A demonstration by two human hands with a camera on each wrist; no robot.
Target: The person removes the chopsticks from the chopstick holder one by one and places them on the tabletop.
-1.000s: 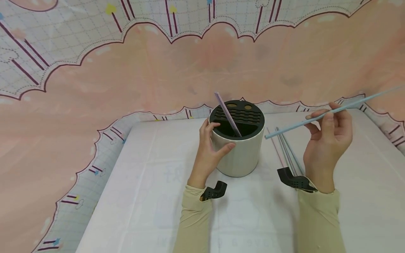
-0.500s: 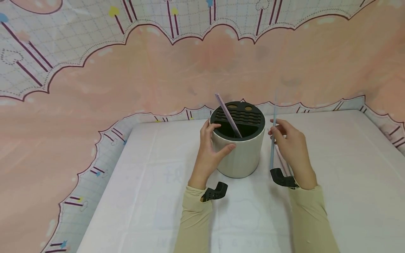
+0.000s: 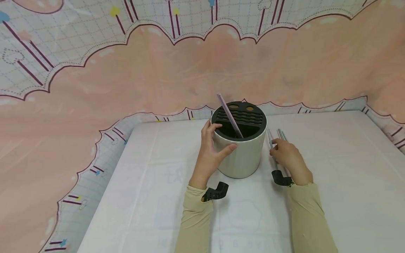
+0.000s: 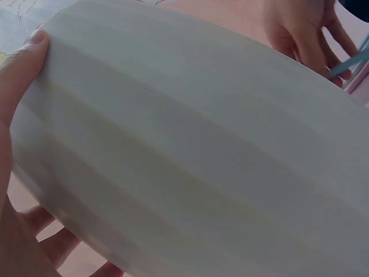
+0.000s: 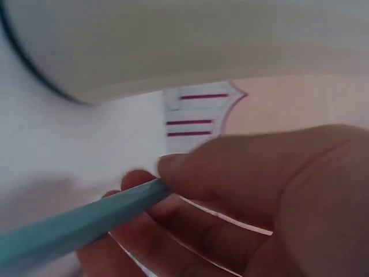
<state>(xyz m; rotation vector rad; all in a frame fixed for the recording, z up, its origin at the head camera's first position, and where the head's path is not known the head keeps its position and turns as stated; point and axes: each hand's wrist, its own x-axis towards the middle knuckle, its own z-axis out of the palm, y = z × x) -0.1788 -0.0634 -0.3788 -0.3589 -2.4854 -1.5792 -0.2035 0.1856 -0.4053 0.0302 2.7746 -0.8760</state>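
Fingers: the left hand (image 3: 211,151) grips the organiser's near-left side, thumb spread across its front below the rim and fingers bent over the edge; the right hand (image 3: 289,158) pinches a pale blue stick (image 5: 92,222) between thumb and fingers.
Cloud-print backdrop: a peach cloth (image 3: 221,66) with a scalloped border, beyond both sets of fingers.
White table: this surface (image 3: 142,182) spreads beneath both hands.
Cylindrical organiser: a cream drum (image 3: 238,161) with a black slotted top (image 3: 239,115), upright inside the left hand's grip and just left of the right fingertips.
Lilac stick: it (image 3: 230,117) leans in the organiser's wide opening, beside the left fingertips; it may be more than one.
Loose sticks: several (image 3: 280,133) lie on the table, ends showing just past the right fingers, the rest partly hidden by the hand.
Step at the right fingertips: apparently handling the blue stick low beside the organiser while the left hand steadies it; whether the stick touches the table, I cannot tell.
Next move: lifting or releasing the blue stick would seem to call for separating it cleanly from its neighbours.
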